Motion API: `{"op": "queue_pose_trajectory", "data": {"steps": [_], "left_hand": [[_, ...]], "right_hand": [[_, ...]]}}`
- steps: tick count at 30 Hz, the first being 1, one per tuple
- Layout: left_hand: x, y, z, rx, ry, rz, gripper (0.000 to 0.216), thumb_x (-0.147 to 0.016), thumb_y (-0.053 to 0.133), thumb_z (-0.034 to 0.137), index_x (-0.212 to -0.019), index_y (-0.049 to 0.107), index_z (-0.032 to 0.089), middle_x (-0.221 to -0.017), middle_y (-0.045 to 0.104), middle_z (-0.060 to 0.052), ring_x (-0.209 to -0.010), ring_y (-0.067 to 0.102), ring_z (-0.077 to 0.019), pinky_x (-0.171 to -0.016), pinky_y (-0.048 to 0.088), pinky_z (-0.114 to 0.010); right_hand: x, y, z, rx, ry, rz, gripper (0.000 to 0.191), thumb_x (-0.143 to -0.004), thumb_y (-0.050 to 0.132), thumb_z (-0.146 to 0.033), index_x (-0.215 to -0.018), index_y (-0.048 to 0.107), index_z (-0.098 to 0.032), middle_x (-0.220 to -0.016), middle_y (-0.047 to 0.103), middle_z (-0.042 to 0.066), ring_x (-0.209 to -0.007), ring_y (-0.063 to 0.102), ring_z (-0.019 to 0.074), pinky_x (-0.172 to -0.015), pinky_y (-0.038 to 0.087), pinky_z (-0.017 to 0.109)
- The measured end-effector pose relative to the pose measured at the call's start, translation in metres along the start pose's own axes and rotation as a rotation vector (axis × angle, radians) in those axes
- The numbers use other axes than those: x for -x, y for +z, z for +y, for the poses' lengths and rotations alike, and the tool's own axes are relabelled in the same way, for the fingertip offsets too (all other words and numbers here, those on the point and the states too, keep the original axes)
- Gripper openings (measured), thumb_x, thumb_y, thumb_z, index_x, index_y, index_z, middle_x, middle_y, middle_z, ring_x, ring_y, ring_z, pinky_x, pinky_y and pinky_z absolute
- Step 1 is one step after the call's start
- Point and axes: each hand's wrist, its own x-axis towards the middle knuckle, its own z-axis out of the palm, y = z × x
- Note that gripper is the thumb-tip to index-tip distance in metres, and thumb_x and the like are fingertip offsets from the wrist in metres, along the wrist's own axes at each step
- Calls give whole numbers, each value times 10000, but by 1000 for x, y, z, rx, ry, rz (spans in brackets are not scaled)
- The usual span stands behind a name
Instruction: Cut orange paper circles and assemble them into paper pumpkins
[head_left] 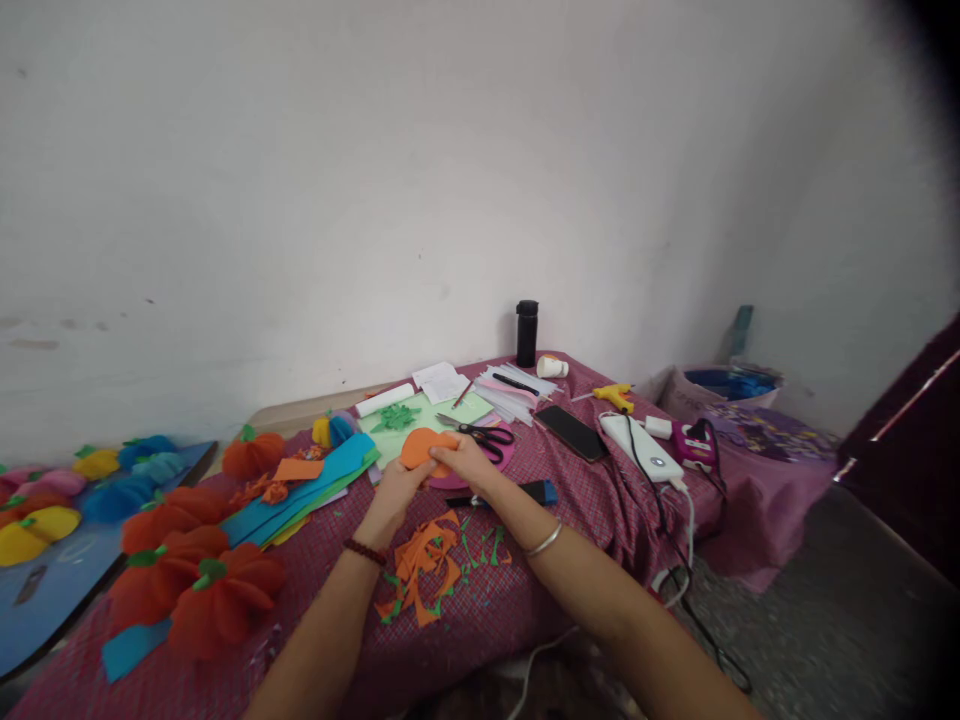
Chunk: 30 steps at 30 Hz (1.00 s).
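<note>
An orange paper circle is held up over the middle of the table between my two hands. My left hand is closed on its lower left edge. On its right edge, my right hand pinches it, with the thumbs close together. Black-handled scissors lie just behind my right hand, partly over a pink round piece. Below my hands are orange paper scraps mixed with small green bits. Whether the circle is one sheet or several layers I cannot tell.
Several orange paper pumpkins stand at the left beside blue paper sheets. To the right lie a phone, a white power bank, a yellow glue gun and trailing cables. A black bottle stands by the wall.
</note>
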Motion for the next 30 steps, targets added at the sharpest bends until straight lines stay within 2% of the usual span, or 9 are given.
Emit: {"op": "queue_pose_trajectory", "data": {"steps": [4, 10, 15, 22, 30], "left_hand": [[-1, 0, 0, -12, 15, 9, 273, -580, 770, 347, -646, 617, 131, -521, 551, 17, -465, 425, -87, -472, 330, -224], [1, 3, 2, 29, -26, 24, 306, -560, 782, 344, -715, 644, 120, -567, 585, 8, -473, 439, -85, -476, 337, -219], [1, 3, 2, 164, -59, -43, 321, -589, 765, 401, -693, 636, 126, -597, 602, -14, -483, 467, -95, -485, 361, -230], [1, 2, 2, 281, -113, -32, 384, -630, 737, 481, -762, 627, 137, -628, 620, -21, -494, 502, -111, -494, 400, -238], [3, 3, 0, 224, -71, -44, 412, -630, 718, 536, -691, 610, 142, -592, 599, -28, -479, 497, -117, -490, 400, -248]], "right_hand": [[-1, 0, 3, -21, -11, -4, 222, -655, 672, -347, -741, 571, -169, -687, 591, -21, -599, 529, 111, -601, 447, 238], [0, 0, 1, -20, -23, -24, 202, -667, 666, -331, -735, 562, -171, -673, 574, -34, -590, 521, 105, -596, 437, 230], [2, 1, -3, -13, -13, -13, 216, -669, 660, -337, -782, 585, -169, -716, 598, -21, -632, 550, 120, -622, 452, 239], [1, 0, 0, 4, -44, -3, 296, -682, 669, -369, -892, 595, -173, -801, 611, -11, -688, 552, 128, -655, 470, 246], [1, -1, 0, 34, -41, 10, 335, -704, 657, -412, -916, 621, -156, -844, 645, 32, -744, 581, 155, -675, 475, 260]]}}
